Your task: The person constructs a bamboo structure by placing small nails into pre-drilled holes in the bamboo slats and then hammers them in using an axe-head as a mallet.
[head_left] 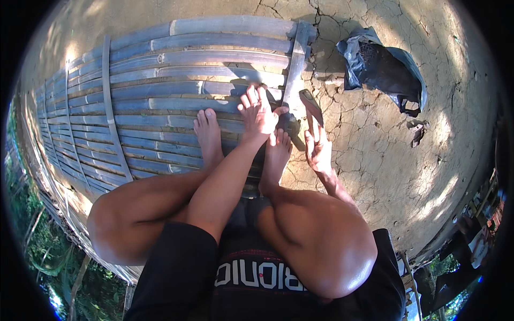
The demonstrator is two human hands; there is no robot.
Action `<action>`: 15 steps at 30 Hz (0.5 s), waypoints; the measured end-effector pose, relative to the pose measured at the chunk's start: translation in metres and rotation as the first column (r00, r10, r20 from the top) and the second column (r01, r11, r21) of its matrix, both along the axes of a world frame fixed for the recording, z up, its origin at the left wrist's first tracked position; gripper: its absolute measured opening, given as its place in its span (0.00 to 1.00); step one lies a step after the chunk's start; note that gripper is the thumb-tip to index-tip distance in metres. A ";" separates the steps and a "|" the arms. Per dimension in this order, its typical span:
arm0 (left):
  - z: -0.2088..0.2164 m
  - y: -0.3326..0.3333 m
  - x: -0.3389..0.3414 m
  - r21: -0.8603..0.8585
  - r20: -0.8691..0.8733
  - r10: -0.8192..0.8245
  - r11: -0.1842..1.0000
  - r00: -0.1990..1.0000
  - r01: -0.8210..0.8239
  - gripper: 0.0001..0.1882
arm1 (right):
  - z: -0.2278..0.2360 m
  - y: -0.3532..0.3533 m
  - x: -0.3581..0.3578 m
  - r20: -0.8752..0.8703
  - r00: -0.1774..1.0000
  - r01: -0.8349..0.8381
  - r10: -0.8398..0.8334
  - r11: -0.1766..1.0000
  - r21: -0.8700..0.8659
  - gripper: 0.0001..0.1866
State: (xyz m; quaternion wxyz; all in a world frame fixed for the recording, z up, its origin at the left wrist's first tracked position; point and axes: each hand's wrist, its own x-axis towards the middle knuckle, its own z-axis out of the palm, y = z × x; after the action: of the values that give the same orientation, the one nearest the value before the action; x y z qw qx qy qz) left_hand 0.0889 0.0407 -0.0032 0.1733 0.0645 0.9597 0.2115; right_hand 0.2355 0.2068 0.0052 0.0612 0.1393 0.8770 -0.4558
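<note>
Crouching with bare feet [210, 134] on a platform of grey split-bamboo slats [160, 103]. Pinching a narrow, curved, dark-brown piece [311, 107] in the closed fingers of the right hand [319, 152], tilted, just beside the platform's right end, over cracked tan earth [375, 160]. Extending the left hand [259, 117] above the slats, thumb outstretched, at a small, shadowed dark lump [289, 124] near the right toes; cannot tell whether gripping it. Crouching well left of a crumpled black plastic bag [383, 64].

From far off, I see big white letters [261, 276] and small red marks [257, 252] on the black shirt [235, 302], behind the fingers [252, 97].
</note>
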 end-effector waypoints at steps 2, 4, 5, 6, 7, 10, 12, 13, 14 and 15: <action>-0.002 0.001 -0.001 -0.022 0.022 -0.006 1.000 1.000 0.007 0.48 | 0.011 -0.006 -0.010 -0.035 0.992 0.123 -0.125 0.992 -0.038 0.15; -0.004 -0.002 0.000 0.024 0.042 0.029 0.999 0.999 -0.030 0.49 | -0.003 -0.001 -0.013 -0.110 0.978 -0.125 0.176 0.924 0.361 0.13; -0.006 -0.004 -0.001 0.057 0.046 0.035 0.998 0.998 -0.038 0.50 | -0.005 0.001 -0.017 0.066 0.996 -0.069 0.057 0.978 0.195 0.13; -0.008 -0.003 0.004 0.023 -0.011 0.036 0.999 0.999 -0.036 0.50 | -0.001 0.002 -0.015 0.262 0.963 0.047 -0.065 0.996 0.073 0.13; -0.004 -0.003 0.008 -0.001 -0.006 0.017 1.000 1.000 -0.017 0.50 | 0.015 -0.004 -0.012 0.084 0.990 0.114 -0.117 0.993 0.034 0.13; 0.004 -0.002 -0.005 0.038 0.030 0.017 0.999 0.999 -0.018 0.48 | 0.018 -0.007 -0.018 0.054 0.996 0.078 -0.076 0.996 -0.044 0.14; -0.001 -0.005 0.001 -0.020 -0.017 0.006 1.000 1.000 -0.007 0.49 | 0.000 -0.007 -0.012 0.185 0.982 -0.068 0.050 0.993 0.096 0.15; 0.000 -0.006 0.005 -0.050 -0.038 -0.003 0.999 0.999 0.001 0.48 | 0.008 -0.014 -0.014 0.291 0.957 -0.037 0.016 0.997 0.066 0.15; 0.002 -0.008 0.012 0.006 -0.030 -0.011 1.000 0.999 0.011 0.48 | 0.017 -0.019 -0.008 0.155 0.986 0.062 -0.053 0.997 -0.050 0.20; -0.005 -0.003 0.001 0.002 -0.042 -0.009 1.000 0.999 0.009 0.47 | 0.016 -0.020 -0.019 0.171 0.982 0.076 -0.077 0.997 0.008 0.20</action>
State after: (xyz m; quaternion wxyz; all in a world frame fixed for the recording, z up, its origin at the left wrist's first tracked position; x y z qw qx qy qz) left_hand 0.0897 0.0381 -0.0081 0.1538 0.0737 0.9626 0.2105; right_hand 0.2168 0.1871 0.0208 0.1188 0.2117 0.8628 -0.4435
